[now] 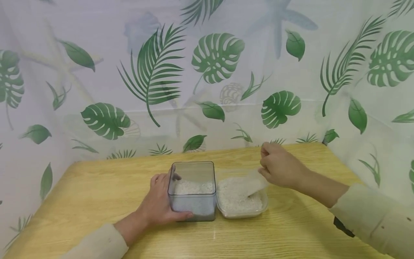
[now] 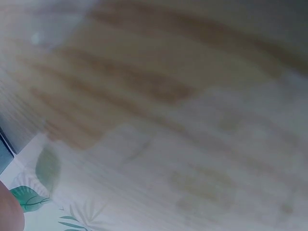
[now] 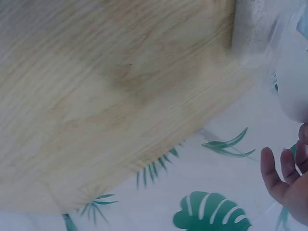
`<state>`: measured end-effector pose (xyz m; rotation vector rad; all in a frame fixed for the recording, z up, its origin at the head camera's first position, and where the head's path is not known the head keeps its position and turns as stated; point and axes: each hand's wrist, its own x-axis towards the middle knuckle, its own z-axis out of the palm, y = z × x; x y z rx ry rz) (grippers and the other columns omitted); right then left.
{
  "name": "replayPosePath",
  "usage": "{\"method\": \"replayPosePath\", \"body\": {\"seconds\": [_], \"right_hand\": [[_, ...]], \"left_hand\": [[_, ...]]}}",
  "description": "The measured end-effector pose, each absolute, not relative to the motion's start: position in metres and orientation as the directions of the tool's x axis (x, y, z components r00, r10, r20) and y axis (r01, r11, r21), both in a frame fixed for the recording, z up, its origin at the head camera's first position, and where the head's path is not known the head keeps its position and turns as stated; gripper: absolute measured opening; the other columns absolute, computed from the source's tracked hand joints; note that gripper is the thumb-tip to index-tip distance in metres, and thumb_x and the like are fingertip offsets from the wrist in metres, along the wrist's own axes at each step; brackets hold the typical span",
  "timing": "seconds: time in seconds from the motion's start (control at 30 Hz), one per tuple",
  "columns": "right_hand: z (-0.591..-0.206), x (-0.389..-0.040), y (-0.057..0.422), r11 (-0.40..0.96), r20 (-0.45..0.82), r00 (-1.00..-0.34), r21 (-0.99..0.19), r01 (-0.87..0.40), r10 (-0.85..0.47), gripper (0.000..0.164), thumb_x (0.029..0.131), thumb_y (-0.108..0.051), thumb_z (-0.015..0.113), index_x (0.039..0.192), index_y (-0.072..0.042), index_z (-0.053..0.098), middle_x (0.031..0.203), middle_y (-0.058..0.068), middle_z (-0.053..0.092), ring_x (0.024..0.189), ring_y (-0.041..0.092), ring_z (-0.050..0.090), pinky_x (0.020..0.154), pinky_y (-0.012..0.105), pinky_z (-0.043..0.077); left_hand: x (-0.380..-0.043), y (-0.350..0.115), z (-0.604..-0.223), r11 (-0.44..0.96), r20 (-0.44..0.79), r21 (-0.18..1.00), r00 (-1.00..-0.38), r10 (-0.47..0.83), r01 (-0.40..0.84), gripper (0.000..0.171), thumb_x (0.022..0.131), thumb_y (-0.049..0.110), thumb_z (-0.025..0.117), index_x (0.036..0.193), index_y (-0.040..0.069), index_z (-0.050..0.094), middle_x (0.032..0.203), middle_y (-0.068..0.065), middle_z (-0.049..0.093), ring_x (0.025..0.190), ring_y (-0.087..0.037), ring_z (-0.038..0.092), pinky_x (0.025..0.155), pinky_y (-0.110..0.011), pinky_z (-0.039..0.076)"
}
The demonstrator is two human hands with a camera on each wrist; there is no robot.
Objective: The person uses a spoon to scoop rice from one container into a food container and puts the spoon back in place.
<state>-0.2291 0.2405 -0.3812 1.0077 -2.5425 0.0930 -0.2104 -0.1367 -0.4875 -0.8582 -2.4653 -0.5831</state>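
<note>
My left hand (image 1: 158, 199) grips a grey see-through square box (image 1: 194, 210) from its left side, thumb along the front and fingers round the back. White grains that look like rice (image 1: 193, 187) lie inside it. Close against its right side stands a clear shallow tub (image 1: 240, 214) filled with the same grains. My right hand (image 1: 284, 167) holds a translucent white scoop (image 1: 255, 184) by its upper end, its lower edge in the tub's grains. In the right wrist view the scoop (image 3: 293, 82) and curled fingers (image 3: 272, 175) show at the right edge. The left wrist view is mostly blurred.
Both containers stand on a yellow wood-grain table (image 1: 110, 187). A white curtain (image 1: 226, 108) printed with green leaves hangs behind the table and along its sides.
</note>
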Motion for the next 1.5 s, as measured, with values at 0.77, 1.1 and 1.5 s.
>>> {"method": "replayPosePath", "body": {"seconds": [0.77, 1.1, 1.5], "right_hand": [[-0.404, -0.220, 0.187, 0.462, 0.436, -0.235, 0.544, -0.700, -0.869, 0.033, 0.088, 0.002, 0.053, 0.056, -0.009, 0.051, 0.078, 0.005, 0.043, 0.069, 0.018, 0.034, 0.056, 0.023, 0.037], [-0.380, -0.225, 0.196, 0.377, 0.315, -0.216, 0.655, -0.655, -0.924, 0.028, 0.081, 0.002, 0.049, 0.056, -0.010, 0.051, 0.084, 0.007, 0.045, 0.069, 0.018, 0.037, 0.048, 0.025, 0.033], [-0.320, -0.229, 0.198, 0.536, 0.482, -0.291, 0.516, -0.668, -0.827, 0.028, 0.076, -0.004, 0.074, 0.056, -0.009, 0.054, 0.079, 0.005, 0.044, 0.067, 0.020, 0.041, 0.045, 0.027, 0.038]], "left_hand": [[-0.210, -0.140, -0.490, 0.709, 0.572, 0.236, -0.685, 0.451, 0.665, 0.129, 0.065, 0.085, 0.067, 0.150, -0.004, 0.027, 0.120, -0.004, 0.056, 0.110, -0.020, 0.050, 0.102, -0.047, 0.024], [-0.212, -0.139, -0.485, 0.711, 0.572, 0.225, -0.681, 0.458, 0.666, 0.135, 0.067, 0.088, 0.062, 0.157, 0.000, 0.014, 0.124, -0.004, 0.054, 0.113, -0.020, 0.049, 0.105, -0.048, 0.024], [-0.214, -0.139, -0.490, 0.711, 0.599, 0.188, -0.653, 0.464, 0.678, 0.135, 0.070, 0.094, 0.047, 0.156, -0.004, 0.012, 0.124, -0.005, 0.054, 0.112, -0.022, 0.050, 0.103, -0.049, 0.025]]}}
